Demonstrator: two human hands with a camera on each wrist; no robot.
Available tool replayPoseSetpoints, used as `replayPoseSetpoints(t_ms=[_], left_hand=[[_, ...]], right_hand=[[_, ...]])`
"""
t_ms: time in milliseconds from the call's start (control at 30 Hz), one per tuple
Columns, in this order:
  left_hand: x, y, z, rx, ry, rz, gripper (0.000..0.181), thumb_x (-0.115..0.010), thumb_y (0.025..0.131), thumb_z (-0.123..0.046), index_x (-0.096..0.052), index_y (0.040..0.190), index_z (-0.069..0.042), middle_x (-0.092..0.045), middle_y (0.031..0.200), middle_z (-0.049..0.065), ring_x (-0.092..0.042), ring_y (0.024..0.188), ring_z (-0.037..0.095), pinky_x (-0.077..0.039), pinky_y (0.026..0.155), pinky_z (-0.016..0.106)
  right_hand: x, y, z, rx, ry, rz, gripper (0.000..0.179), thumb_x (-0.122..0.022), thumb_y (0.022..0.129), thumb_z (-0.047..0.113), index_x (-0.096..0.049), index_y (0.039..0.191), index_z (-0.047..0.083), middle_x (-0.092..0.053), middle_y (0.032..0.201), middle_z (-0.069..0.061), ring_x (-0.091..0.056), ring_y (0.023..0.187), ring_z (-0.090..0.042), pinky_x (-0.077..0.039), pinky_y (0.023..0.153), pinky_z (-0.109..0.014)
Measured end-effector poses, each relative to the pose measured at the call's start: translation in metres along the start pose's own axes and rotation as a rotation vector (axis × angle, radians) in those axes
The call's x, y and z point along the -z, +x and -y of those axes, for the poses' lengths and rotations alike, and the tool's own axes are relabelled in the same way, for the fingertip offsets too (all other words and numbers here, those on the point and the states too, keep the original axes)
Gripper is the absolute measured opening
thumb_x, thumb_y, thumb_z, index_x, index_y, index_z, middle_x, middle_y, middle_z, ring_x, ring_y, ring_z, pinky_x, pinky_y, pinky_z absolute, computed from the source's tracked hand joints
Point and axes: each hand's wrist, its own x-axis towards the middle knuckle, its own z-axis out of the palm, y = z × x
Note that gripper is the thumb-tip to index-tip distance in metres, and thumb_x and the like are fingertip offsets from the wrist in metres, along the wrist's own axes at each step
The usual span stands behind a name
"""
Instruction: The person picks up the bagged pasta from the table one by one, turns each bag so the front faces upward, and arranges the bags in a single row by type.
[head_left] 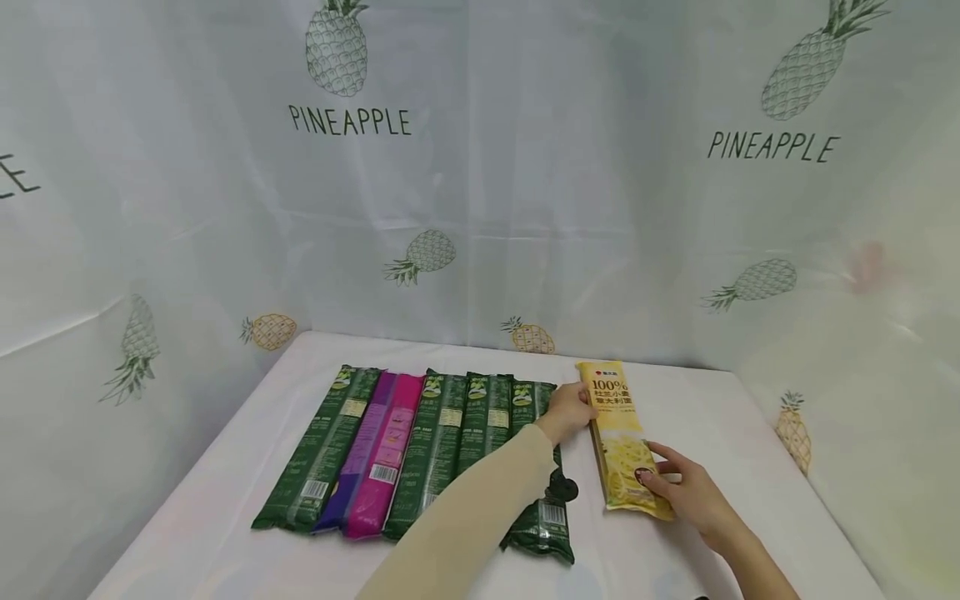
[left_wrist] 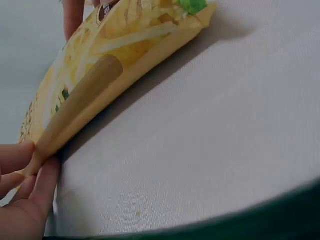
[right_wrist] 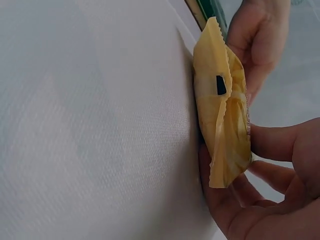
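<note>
**Yellow packet (head_left: pixel 617 446) gripped at two points!**

And there it is on my head view, right of centre in the lower half, slanting down to the right with its printed face up. My left hand (head_left: pixel 567 410) pinches its left edge near the upper end, thumb above, fingers beneath. My right hand (head_left: pixel 688 493) grasps the lower right corner, thumb on top, fingers tucked under. Is it raised off the white table (head_left: pixel 712 417)? From here I can't tell.

Just left of it, look at the row: four green packets (head_left: pixel 424 442) and one pink-and-purple packet (head_left: pixel 384 458), second from the left. A cream sleeve (head_left: pixel 465 521) cuts in from bottom centre, covering parts of the green ones. Behind everything, filling the upper half, hangs a pineapple-print curtain (head_left: pixel 570 167).
</note>
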Motion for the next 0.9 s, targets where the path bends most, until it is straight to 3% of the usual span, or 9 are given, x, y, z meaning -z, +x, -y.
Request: replayPoseSetpoints(t_ms=[167,300,367,567,767,900], left_hand=[[-0.002,0.0,-0.001,0.006,0.027,0.017,0.061,-0.077,0.095,0.001,-0.06,0.152,-0.01,-0.065,0.138,0.01,-0.06,0.132,0.027,-0.054,0.105,0.044],[0.005,-0.001,0.0,-0.014,0.077,0.02,0.06,-0.076,0.095,0.002,-0.06,0.152,-0.01,-0.066,0.139,0.01,-0.062,0.13,0.025,-0.055,0.104,0.041],[0.012,-0.003,-0.001,-0.029,0.108,0.04,0.059,-0.075,0.095,0.002,-0.06,0.152,-0.008,-0.066,0.139,0.011,-0.062,0.126,0.024,-0.055,0.102,0.04],[0.037,-0.009,-0.005,-0.025,0.102,0.13,0.062,-0.069,0.099,0.002,-0.052,0.157,-0.009,-0.063,0.137,0.011,-0.062,0.104,0.019,-0.048,0.079,0.034],[0.067,-0.018,-0.009,-0.09,0.029,0.11,0.057,-0.066,0.102,0.0,-0.052,0.156,-0.007,-0.062,0.139,0.018,-0.07,0.101,0.022,-0.059,0.085,0.035],[0.084,-0.027,-0.006,-0.108,0.065,0.068,0.052,-0.067,0.104,-0.008,-0.055,0.154,-0.011,-0.065,0.137,0.015,-0.068,0.107,0.025,-0.057,0.082,0.036]], right_hand=[[0.002,0.0,0.001,-0.01,-0.033,-0.009,0.073,-0.068,0.107,0.03,-0.034,0.162,-0.003,-0.056,0.138,-0.033,-0.065,0.113,-0.032,-0.055,0.078,-0.034],[-0.002,0.003,0.004,-0.016,-0.039,-0.009,0.074,-0.069,0.106,0.032,-0.036,0.162,-0.002,-0.056,0.138,-0.034,-0.065,0.113,-0.033,-0.055,0.079,-0.035],[-0.005,0.004,0.005,-0.01,-0.06,-0.011,0.074,-0.069,0.106,0.034,-0.036,0.162,-0.002,-0.056,0.138,-0.034,-0.065,0.114,-0.035,-0.056,0.08,-0.036],[-0.007,-0.001,0.01,0.06,-0.21,-0.083,0.069,-0.07,0.104,0.025,-0.041,0.157,-0.008,-0.061,0.133,-0.033,-0.067,0.112,-0.04,-0.057,0.082,-0.044],[-0.012,-0.019,0.032,0.151,-0.253,-0.198,0.064,-0.073,0.101,0.02,-0.048,0.156,-0.002,-0.058,0.137,-0.033,-0.061,0.119,-0.047,-0.054,0.091,-0.06],[-0.023,-0.032,0.052,0.129,-0.155,-0.15,0.064,-0.071,0.103,0.021,-0.045,0.16,0.005,-0.058,0.141,-0.026,-0.066,0.119,-0.039,-0.059,0.089,-0.045]])
